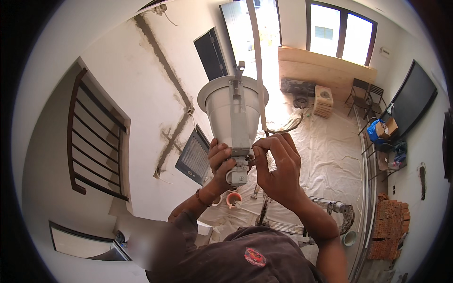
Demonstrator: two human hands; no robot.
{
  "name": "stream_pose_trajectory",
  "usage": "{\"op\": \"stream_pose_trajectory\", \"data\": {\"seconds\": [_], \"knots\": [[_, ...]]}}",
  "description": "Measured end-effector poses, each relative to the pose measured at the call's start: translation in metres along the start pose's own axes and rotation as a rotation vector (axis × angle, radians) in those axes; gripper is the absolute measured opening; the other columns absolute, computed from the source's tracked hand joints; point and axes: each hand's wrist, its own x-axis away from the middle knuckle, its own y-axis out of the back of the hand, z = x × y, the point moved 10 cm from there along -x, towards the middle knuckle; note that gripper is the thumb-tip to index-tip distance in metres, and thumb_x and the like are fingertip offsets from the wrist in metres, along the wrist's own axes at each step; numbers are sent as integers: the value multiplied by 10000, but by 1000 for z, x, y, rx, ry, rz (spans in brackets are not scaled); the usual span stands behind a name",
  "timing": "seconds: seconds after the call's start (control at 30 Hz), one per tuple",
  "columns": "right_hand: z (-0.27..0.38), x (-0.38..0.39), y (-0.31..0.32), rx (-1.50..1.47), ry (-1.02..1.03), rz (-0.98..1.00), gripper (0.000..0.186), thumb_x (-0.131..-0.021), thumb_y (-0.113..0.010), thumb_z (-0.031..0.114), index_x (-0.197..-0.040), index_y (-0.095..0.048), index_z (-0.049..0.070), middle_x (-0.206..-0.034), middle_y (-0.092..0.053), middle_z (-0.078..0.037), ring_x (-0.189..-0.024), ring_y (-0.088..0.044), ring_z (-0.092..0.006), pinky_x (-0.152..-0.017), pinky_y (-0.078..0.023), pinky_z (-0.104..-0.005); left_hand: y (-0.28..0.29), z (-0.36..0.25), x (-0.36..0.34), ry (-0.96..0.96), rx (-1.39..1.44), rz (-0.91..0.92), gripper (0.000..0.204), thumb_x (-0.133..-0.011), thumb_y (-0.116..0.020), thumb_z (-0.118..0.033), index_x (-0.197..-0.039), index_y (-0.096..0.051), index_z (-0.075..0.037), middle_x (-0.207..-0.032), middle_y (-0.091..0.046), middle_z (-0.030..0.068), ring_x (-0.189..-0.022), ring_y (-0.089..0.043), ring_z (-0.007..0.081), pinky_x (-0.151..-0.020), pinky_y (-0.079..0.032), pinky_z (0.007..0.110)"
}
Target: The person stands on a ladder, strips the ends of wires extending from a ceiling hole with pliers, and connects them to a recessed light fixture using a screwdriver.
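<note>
Held up in front of me is a pale grey, cone-shaped recessed downlight [214,111], wide rim upward. A metal bracket [240,127] runs along its side down to a small terminal end [239,175]. My left hand [220,162] is closed around the narrow lower part, thumb beside the terminal end. My right hand [282,162] is at the other side of that end, thumb and forefinger pinched together against it. What sits between those fingertips is too small to make out. A pale conduit [257,61] hangs beside the downlight, with a dark cable [290,128] curving from its lower end.
Below is a sheet-covered floor [325,155] with a ladder [285,227], an orange bucket [233,200] and a pale bucket [349,238]. Stacked bricks [389,226] and chairs [361,92] stand along the right. At left is a railed opening [96,137].
</note>
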Motion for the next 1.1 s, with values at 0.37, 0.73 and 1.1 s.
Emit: {"op": "stream_pose_trajectory", "data": {"seconds": [0.37, 0.73, 1.1], "knots": [[11, 2, -4, -10, 70, 79, 121, -754, -722, 9, -865, -686, 42, -872, -606, -84, -856, -560, -255, -737, -468, -354, 5, 6, 7, 104, 39, -66, 611, -790, -823, -274, -1242, -422, -185, -1263, -460, 71, -1249, -461, 304, -1142, -311, 542], [6, -1, 5, -48, 34, -16, 169, -799, -660, -44, -952, -663, 26, -854, -643, -102, -808, -606, -268, -726, -492, -362, 1, 0, 1, 140, 20, -139, 579, -838, -781, -287, -1248, -402, -134, -1265, -444, 110, -1258, -452, 331, -1128, -336, 550], [13, 13, -4, 96, 230, 39, 300, -708, -724, -34, -989, -710, 72, -1056, -647, -70, -945, -632, -261, -789, -536, -362, 0, 5, 14, 194, -15, -171, 598, -843, -778, -271, -1248, -387, -69, -1263, -441, 144, -1245, -466, 352, -1110, -360, 561]]}}
